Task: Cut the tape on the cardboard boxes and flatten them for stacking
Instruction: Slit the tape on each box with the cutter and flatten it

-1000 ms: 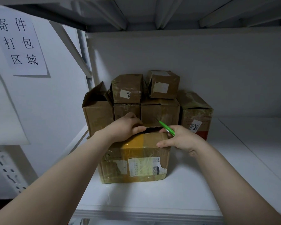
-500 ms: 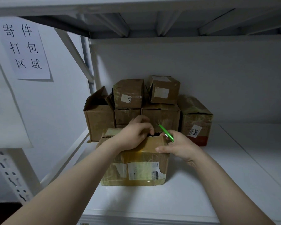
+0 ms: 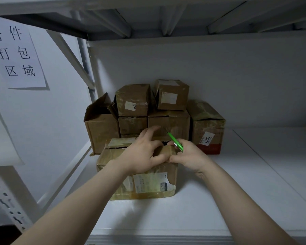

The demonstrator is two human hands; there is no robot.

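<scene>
Near the front of the white shelf [image 3: 219, 200], one taped box [image 3: 148, 184], upright, with a torn label on its near side. On top of it the left hand [image 3: 143, 156], fingers curled over the top flap and grasping it beside the dark open slit, with one finger lifted. Just to the right, the right hand [image 3: 189, 156] clenched round a green cutter [image 3: 175, 142], thumb pressed on the same flap, thin end pointing far and left. Thumbs very close together; whether touching, impossible to tell. Behind, against the far wall, a pile of brown boxes [image 3: 170, 121], the leftmost one open. On the left wall, a paper sign [image 3: 16, 53].
</scene>
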